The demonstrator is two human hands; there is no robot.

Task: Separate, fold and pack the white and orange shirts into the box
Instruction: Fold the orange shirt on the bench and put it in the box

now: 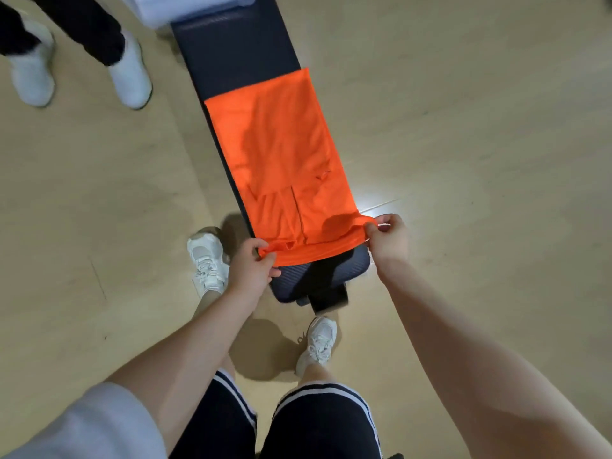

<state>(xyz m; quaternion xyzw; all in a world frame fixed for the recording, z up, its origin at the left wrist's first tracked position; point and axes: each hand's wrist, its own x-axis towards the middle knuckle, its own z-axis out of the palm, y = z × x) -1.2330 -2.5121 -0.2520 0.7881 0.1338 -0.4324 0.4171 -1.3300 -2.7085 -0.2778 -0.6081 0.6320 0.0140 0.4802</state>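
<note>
An orange shirt (281,160) lies flat along a narrow dark padded bench (231,58), its sides folded inward into a long strip. My left hand (253,265) pinches the near left corner of the shirt. My right hand (387,238) pinches the near right corner at the bench's edge. Something white (185,6), blurred, sits at the far end of the bench; I cannot tell whether it is the white shirts or a box.
The bench stands on a light wooden floor (463,127). Another person's legs in dark trousers and white shoes (130,77) stand at the far left. My own feet in white sneakers (207,260) straddle the bench's near end.
</note>
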